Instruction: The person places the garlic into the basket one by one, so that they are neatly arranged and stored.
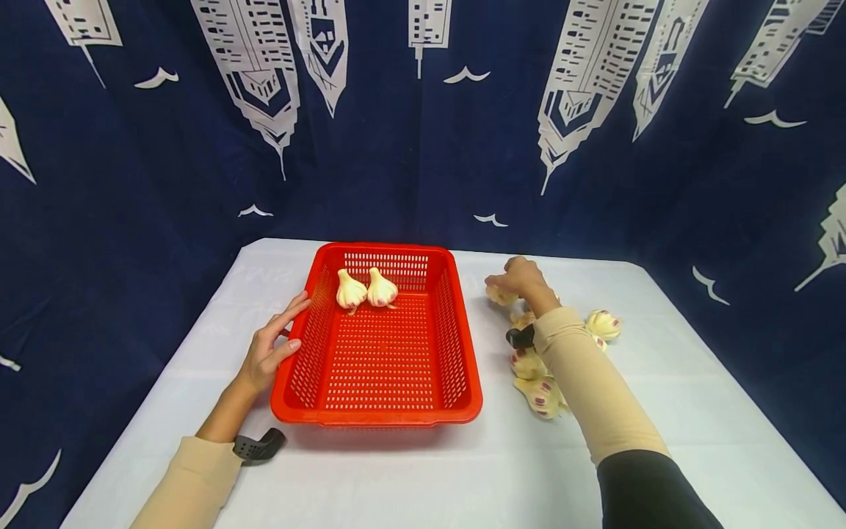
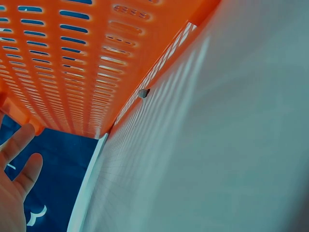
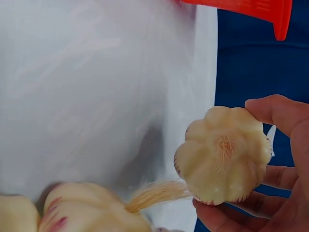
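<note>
My right hand (image 1: pixel 523 279) pinches a garlic bulb (image 3: pixel 223 157) between thumb and fingers at the far right side of the table. Its root end faces the right wrist camera. More garlic bulbs (image 1: pixel 543 397) lie under and around my right forearm, which hides some of them. At the left, my left hand (image 1: pixel 272 349) touches the side of a red plastic basket (image 1: pixel 380 353), its fingers fairly straight along the rim and the thumb apart from them. Inside the basket, at its back left, two garlic bulbs (image 1: pixel 382 289) sit side by side.
A white-covered table (image 1: pixel 449 477) bears the basket and the loose bulbs. Behind it hangs a dark blue cloth (image 1: pixel 423 154) with white building prints. One garlic bulb (image 1: pixel 603 324) lies right of my right forearm.
</note>
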`<state>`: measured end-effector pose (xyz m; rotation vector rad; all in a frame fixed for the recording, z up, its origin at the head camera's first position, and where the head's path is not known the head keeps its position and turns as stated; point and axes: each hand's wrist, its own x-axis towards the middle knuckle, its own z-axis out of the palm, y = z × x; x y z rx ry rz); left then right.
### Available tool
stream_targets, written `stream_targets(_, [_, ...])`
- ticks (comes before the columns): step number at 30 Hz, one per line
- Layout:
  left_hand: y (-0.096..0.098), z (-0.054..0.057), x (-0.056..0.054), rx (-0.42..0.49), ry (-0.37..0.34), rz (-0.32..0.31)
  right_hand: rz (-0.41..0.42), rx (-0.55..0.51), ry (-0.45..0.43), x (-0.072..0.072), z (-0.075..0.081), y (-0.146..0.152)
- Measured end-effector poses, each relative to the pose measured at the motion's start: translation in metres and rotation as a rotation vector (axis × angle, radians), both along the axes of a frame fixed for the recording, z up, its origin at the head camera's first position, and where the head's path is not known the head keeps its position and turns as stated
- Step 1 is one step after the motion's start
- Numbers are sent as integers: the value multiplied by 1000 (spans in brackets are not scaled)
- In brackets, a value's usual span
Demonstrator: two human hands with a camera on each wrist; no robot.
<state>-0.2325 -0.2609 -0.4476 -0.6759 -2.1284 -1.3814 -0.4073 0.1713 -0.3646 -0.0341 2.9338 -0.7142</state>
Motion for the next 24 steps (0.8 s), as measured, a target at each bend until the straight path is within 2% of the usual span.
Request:
stream_targets(9, [1, 0, 0, 3, 29, -3, -12, -47, 152, -3, 8, -7])
stream_targets(17, [0, 0, 0, 5, 27, -6, -29, -168, 219, 0, 25, -23])
stream_targets(24, [0, 0, 0, 0, 17, -2, 1, -223, 272, 6, 42, -40])
